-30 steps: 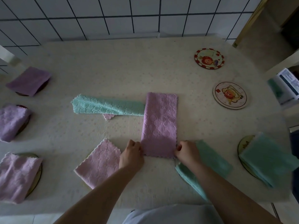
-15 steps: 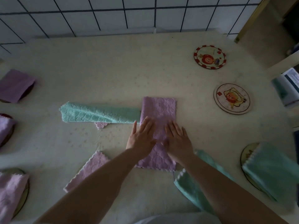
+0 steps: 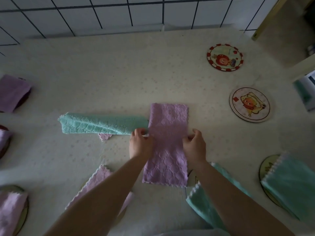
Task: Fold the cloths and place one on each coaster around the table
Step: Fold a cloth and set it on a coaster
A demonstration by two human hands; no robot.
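Observation:
A purple cloth (image 3: 167, 142), folded into a long strip, lies in the middle of the table (image 3: 110, 74). My left hand (image 3: 140, 144) pinches its left edge at mid-length, and my right hand (image 3: 195, 144) pinches its right edge opposite. A teal cloth (image 3: 102, 123) lies loosely folded to the left, touching the strip, with a pink cloth corner (image 3: 104, 136) showing under it. Two bare picture coasters (image 3: 225, 57) (image 3: 249, 104) sit at the right.
Folded purple and pink cloths (image 3: 12, 92) (image 3: 10, 210) rest on coasters along the left edge. A pink cloth (image 3: 100, 179) lies under my left forearm. Teal cloths (image 3: 289, 183) (image 3: 202, 201) lie on coasters at the near right. A tiled wall (image 3: 119, 12) backs the table.
My hands left the strip's near corners, pressed flat along its middle, then moved apart to its side edges at mid-length and now pinch them. The view shifted slightly.

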